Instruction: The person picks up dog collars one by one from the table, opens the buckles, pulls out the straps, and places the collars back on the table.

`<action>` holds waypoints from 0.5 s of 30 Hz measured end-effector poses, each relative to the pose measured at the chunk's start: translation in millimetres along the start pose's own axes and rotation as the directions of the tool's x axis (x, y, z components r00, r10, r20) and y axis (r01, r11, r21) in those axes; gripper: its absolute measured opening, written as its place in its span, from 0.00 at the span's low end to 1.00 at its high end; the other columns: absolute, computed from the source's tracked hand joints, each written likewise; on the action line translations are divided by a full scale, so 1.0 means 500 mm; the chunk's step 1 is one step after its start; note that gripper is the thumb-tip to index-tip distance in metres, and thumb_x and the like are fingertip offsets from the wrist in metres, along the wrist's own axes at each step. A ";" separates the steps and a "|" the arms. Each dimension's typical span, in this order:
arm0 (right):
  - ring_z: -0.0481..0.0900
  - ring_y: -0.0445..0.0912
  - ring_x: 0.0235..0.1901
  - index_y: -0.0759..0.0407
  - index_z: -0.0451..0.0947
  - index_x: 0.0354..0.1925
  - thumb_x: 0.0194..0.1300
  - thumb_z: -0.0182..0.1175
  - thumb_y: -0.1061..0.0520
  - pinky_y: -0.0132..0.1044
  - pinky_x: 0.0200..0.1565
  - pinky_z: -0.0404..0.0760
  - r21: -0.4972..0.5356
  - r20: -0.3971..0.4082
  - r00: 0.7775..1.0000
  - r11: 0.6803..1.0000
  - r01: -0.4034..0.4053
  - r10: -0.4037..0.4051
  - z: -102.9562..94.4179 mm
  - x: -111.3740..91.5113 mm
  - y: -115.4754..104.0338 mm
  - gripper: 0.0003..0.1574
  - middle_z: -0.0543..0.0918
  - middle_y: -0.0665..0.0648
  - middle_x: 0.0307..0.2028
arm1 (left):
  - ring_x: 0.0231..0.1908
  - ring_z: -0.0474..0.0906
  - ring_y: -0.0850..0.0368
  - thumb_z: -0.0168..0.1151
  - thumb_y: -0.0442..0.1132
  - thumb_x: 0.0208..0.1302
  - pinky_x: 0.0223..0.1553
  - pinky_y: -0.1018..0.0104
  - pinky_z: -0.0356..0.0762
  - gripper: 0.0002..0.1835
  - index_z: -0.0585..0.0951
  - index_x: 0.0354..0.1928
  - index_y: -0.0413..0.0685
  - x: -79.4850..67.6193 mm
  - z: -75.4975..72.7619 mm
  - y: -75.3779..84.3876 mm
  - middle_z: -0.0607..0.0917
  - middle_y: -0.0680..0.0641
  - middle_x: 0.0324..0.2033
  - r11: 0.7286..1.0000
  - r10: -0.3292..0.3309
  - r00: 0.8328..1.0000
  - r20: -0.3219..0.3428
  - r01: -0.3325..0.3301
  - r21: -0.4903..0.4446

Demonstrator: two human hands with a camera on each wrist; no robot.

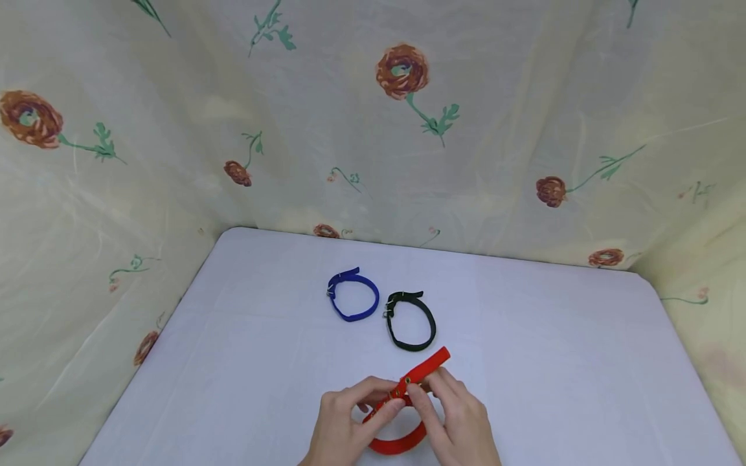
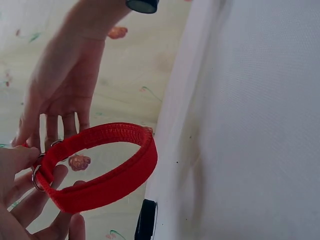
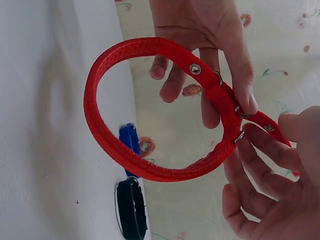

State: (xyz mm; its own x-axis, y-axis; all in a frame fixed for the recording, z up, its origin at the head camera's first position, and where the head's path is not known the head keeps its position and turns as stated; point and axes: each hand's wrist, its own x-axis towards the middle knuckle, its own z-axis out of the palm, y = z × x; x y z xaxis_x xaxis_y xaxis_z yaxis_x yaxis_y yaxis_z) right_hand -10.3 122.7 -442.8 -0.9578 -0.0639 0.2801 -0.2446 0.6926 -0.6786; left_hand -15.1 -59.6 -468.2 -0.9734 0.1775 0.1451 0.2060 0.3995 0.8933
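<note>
At the lower middle of the head view, the left hand (image 1: pixel 344 417) and the right hand (image 1: pixel 464 417) are both pinching the red collar (image 1: pixel 399 445), apparently working its strap at the metal fittings (image 3: pixel 240 136) (whether fastening or loosening, I cannot tell), and the next move is probably calling for steadying the loop while guiding the free end (image 1: pixel 434 363). The collar is forming a rounded loop, its free end slanting toward the upper right, metal eyelets (image 3: pixel 195 69) showing.
</note>
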 end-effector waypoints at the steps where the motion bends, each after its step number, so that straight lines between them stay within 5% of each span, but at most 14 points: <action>1: 0.76 0.28 0.33 0.43 0.84 0.43 0.76 0.68 0.51 0.29 0.35 0.83 0.003 0.001 1.000 1.000 0.001 -0.001 0.000 0.000 0.001 0.01 0.82 0.36 0.34 | 0.32 0.84 0.74 0.67 0.61 0.74 0.36 0.72 0.85 0.15 0.90 0.49 0.63 0.001 0.000 0.000 0.95 0.59 0.39 1.000 -0.017 1.000 0.006 0.017 -0.013; 6: 0.74 0.28 0.32 0.46 0.83 0.44 0.73 0.69 0.59 0.26 0.32 0.80 -0.018 -0.025 0.997 0.997 0.075 -0.075 0.006 -0.001 0.008 0.07 0.81 0.38 0.36 | 0.30 0.83 0.74 0.67 0.61 0.74 0.35 0.72 0.85 0.14 0.90 0.49 0.65 0.002 0.002 0.000 0.96 0.59 0.38 0.996 -0.082 0.996 0.019 0.083 -0.036; 12: 0.86 0.33 0.39 0.41 0.83 0.48 0.67 0.76 0.55 0.30 0.39 0.88 0.022 0.086 0.995 0.998 -0.061 0.058 0.003 0.001 0.001 0.15 0.86 0.38 0.42 | 0.28 0.87 0.65 0.66 0.63 0.74 0.35 0.72 0.83 0.15 0.89 0.51 0.67 0.002 -0.001 -0.002 0.96 0.54 0.37 0.981 -0.184 0.981 0.066 0.187 -0.057; 15: 0.87 0.33 0.39 0.41 0.82 0.47 0.63 0.79 0.56 0.32 0.42 0.88 0.026 0.077 0.995 0.998 -0.063 0.061 0.005 0.001 0.004 0.19 0.85 0.36 0.41 | 0.28 0.89 0.60 0.66 0.62 0.74 0.34 0.72 0.82 0.16 0.89 0.53 0.67 0.004 -0.002 -0.003 0.96 0.50 0.38 0.968 -0.228 0.969 0.094 0.236 -0.087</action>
State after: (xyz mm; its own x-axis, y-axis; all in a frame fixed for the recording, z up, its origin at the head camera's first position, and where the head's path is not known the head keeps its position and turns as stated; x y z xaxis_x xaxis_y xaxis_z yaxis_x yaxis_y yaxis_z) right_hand -11.8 122.3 -445.8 -0.9797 -0.0768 0.1851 -0.1876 0.6765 -0.7121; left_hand -17.4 -60.9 -469.0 -0.9808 0.1659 -0.1029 -0.0389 0.3503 0.9358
